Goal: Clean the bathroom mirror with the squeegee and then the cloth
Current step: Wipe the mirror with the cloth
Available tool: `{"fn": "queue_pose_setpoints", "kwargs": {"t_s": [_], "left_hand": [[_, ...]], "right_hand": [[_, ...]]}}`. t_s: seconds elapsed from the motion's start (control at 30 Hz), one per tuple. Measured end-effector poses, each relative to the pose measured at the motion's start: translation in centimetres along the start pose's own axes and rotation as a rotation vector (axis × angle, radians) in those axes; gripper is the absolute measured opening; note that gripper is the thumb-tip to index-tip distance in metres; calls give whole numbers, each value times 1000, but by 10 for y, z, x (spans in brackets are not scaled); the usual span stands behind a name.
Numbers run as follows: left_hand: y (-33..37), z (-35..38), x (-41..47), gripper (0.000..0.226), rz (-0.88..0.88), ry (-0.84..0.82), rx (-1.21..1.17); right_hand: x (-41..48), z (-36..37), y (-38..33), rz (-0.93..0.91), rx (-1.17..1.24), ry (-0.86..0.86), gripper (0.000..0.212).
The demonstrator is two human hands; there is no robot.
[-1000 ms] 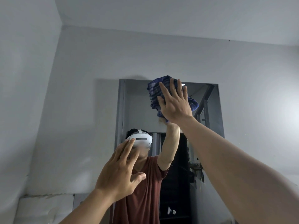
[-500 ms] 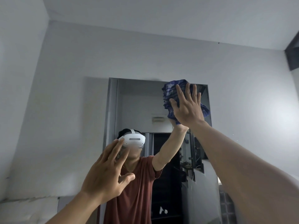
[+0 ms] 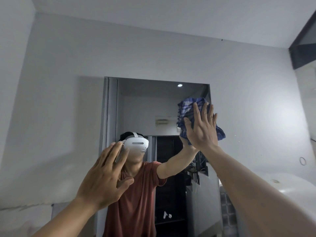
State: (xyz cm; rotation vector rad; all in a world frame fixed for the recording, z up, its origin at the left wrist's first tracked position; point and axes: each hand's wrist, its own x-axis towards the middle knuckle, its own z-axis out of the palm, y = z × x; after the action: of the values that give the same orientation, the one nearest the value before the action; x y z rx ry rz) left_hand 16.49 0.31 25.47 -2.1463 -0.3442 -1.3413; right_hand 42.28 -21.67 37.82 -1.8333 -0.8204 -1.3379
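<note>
The mirror [image 3: 147, 106] hangs on the grey wall ahead, tall and rectangular. A crumpled blue checked cloth [image 3: 186, 110] is pressed flat against the glass near the mirror's right edge under my right hand [image 3: 201, 130], palm on the cloth, fingers spread upward. My left hand [image 3: 104, 177] is raised in front of the mirror's lower left part, fingers apart, holding nothing; whether it touches the glass I cannot tell. The mirror reflects a person in a red shirt with a white headset. No squeegee is in view.
Grey walls surround the mirror, with a corner on the left. A dark sloped opening [image 3: 304, 47] sits at the upper right. A white rounded object [image 3: 290, 189] lies low on the right, behind my right forearm.
My right hand has slid the cloth down the glass along the mirror's right side, from the top edge to the upper middle. My left hand stays raised with little change.
</note>
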Motion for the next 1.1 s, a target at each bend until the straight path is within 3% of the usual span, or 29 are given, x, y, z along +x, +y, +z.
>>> {"fn": "queue_pose_setpoints", "kwargs": {"t_s": [0.3, 0.63, 1.1], "left_hand": [[22, 6, -43, 84, 27, -4, -53], [24, 17, -75, 99, -6, -67, -83], [27, 14, -74, 86, 8, -42, -6]], "right_hand": [[-33, 10, -33, 71, 55, -4, 71], [-22, 15, -98, -15, 22, 1, 67], [-8, 26, -208, -438, -1, -6, 58]]}}
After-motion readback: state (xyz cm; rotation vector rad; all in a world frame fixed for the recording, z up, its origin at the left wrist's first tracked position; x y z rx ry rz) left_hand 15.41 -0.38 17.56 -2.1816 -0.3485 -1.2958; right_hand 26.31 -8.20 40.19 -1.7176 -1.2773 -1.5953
